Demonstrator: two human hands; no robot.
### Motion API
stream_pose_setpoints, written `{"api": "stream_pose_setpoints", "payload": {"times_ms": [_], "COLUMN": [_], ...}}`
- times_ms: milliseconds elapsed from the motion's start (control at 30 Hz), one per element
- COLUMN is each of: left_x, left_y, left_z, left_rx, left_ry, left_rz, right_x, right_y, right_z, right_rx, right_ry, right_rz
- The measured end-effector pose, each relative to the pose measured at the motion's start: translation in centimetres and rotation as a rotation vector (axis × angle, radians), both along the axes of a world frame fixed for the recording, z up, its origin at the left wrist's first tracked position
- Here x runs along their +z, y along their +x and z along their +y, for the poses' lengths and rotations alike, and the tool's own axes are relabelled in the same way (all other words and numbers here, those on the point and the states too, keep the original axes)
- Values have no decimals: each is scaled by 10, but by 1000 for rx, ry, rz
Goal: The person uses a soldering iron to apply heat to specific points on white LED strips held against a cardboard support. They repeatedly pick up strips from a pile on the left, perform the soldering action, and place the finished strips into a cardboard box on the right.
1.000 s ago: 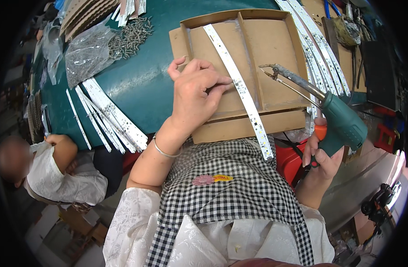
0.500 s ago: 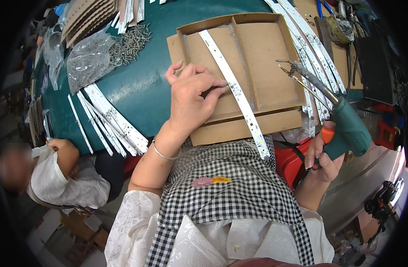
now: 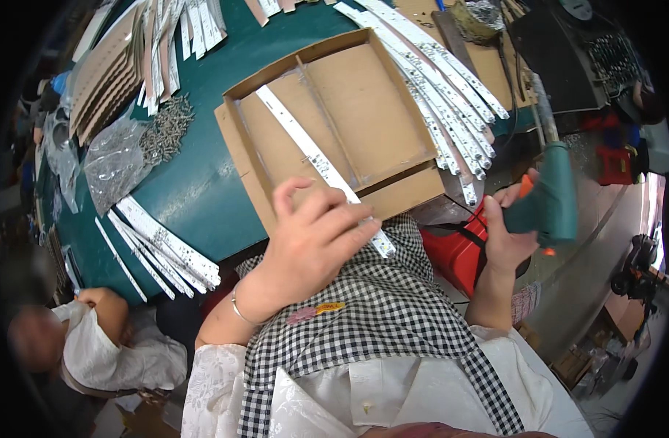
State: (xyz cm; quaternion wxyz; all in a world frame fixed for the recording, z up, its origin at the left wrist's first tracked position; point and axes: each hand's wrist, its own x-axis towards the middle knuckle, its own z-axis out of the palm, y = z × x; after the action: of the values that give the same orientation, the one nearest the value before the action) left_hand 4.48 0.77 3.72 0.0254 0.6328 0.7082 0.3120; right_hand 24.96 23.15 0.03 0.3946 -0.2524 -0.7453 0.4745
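Observation:
A long white LED strip (image 3: 316, 157) with small components lies slantwise over a shallow cardboard tray (image 3: 236, 142), its near end reaching past the tray's front edge. My left hand (image 3: 316, 237) bends over the near part of this strip, its fingertips crossing to the far edge; the underside of the grip is hidden. A thin bit stands up from the strip farther along. To the right, away from the tray, my right hand (image 3: 510, 237) is wrapped round a green soldering gun (image 3: 557, 197) with an orange trigger. Its metal tip points up and away from me.
More white strips fan out right of the tray (image 3: 451, 95) and on the green table at left (image 3: 163, 248). Behind these lie a plastic bag (image 3: 115, 164) and a pile of small metal parts (image 3: 166, 128). Another person (image 3: 123, 336) sits at left; a red stool (image 3: 459, 255) stands near.
My left hand has come from the strip's middle to its near end. The soldering gun has turned more upright, its tip farther from the tray. The whole view has shifted and tilted.

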Motion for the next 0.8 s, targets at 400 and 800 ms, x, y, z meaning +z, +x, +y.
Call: {"api": "stream_pose_setpoints", "payload": {"times_ms": [400,800], "left_x": [3,30], "left_y": [11,-20], "left_z": [-4,-142], "left_rx": [-100,415], "left_ry": [176,44], "left_rz": [237,409], "right_x": [-22,-37], "right_y": [-41,-30], "right_z": [26,41], "right_rx": [-227,-191], "right_ry": [296,217], "right_rz": [-172,-284]}}
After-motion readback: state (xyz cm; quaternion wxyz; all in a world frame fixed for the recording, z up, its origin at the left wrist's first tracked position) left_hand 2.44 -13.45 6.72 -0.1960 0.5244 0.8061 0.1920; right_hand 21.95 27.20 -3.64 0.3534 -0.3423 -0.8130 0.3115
